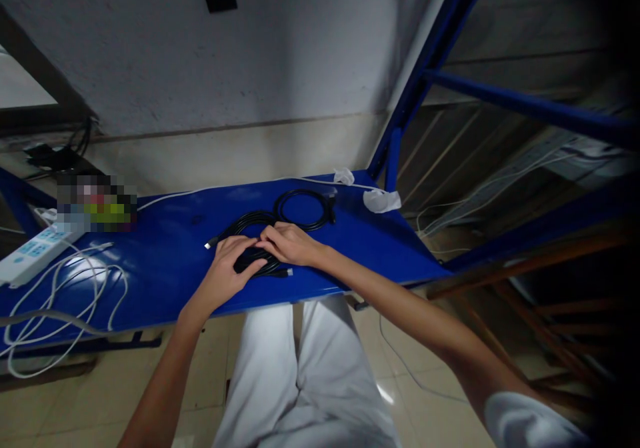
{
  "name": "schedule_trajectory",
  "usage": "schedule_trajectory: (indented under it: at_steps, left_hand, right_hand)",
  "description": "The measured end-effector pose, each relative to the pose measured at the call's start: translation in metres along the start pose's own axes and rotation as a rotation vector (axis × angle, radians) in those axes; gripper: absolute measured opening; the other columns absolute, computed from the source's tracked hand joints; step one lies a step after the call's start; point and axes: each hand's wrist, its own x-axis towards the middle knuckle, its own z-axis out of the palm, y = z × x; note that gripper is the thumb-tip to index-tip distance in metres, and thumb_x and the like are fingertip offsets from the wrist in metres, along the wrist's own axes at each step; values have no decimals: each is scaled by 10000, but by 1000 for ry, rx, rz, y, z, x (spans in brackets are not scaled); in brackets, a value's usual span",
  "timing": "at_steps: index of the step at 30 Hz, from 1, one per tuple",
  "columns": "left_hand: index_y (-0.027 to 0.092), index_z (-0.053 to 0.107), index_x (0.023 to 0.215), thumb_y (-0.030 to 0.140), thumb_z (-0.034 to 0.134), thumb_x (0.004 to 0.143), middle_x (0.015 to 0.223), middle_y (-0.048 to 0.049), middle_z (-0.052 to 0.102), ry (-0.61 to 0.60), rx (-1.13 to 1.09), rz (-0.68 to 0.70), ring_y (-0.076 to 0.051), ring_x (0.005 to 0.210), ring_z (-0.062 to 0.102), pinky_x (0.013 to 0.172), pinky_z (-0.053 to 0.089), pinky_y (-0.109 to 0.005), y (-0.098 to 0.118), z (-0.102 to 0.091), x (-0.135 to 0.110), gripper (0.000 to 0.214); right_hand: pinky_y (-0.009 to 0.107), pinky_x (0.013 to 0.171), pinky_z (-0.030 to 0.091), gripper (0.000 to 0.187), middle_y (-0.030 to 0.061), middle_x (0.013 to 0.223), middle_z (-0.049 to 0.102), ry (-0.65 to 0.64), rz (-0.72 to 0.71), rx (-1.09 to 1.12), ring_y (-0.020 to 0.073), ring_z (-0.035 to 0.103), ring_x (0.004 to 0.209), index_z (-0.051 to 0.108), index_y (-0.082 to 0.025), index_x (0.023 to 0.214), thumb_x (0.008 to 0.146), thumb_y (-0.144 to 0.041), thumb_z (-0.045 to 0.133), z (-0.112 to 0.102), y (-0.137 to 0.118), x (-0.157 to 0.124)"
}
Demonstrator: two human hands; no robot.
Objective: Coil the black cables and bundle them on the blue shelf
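A coiled black cable point(253, 217) lies on the blue tabletop in front of me, with a plug at its left end and another light-tipped plug point(290, 272) low on its right. My left hand point(231, 265) curls around the coil's left side, thumb across its lower part. Over the coil's right side, my right hand point(290, 243) pinches with bent fingers, close to the left fingertips. What exactly the right fingers grip is partly hidden. Just behind my right hand rests a second looped black cable point(320, 224), its plug at the right.
A white power strip point(40, 251) and loose white cables point(95, 301) occupy the table's left side, beside a blurred-out patch. Crumpled white pieces point(381, 201) lie at the back right. Blue frame posts point(394, 158) rise there, and a wall stands behind the table point(165, 261).
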Motion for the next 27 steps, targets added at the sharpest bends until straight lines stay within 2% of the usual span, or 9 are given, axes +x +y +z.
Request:
schedule_trajectory:
  at_steps: [4,9,14,20,27]
  left_hand:
    - [283,758,1169,469,757,1038,1113,-73,814,-20,47,88,-295,1064,752,1064,524,-557,5,8,3,227]
    - [265,749,1165,366,666,1098,1037,-88,812,-61,112,134,-295,978,760,989,554,-544,18,11,7,147]
    - [235,712,1213,314,610,1125,1071,-121,798,-12,226,148,-291,953,756,872,544,-484,20,21,-2,156]
    - [167,681,1225,289,644,1116,962,-85,742,108,271,209,-243,849,689,807,501,-412,14,29,-9,169]
    - [156,644,1415,288,616,1130,1040,-102,764,104,257,183,-246,879,695,819,497,-399,17,28,-6,316]
  right_hand:
    - [290,718,448,324,40,796,699,35,17,-28,186,613,721,607,-179,1075,1200,-418,427,4,3,-3]
    - [300,745,459,361,31,769,675,60,16,-54,179,586,697,607,-183,1037,1205,-426,399,8,3,-2]
    - [312,771,475,344,43,814,691,70,28,-25,179,593,713,592,-183,1047,1207,-417,396,7,0,-3]
    - [324,763,476,350,39,792,670,78,21,4,192,594,719,584,-200,1027,1205,-432,390,5,-1,-4]
    - [381,943,520,269,69,955,711,141,72,182,214,666,891,563,-224,1043,1193,-412,442,-9,4,1]
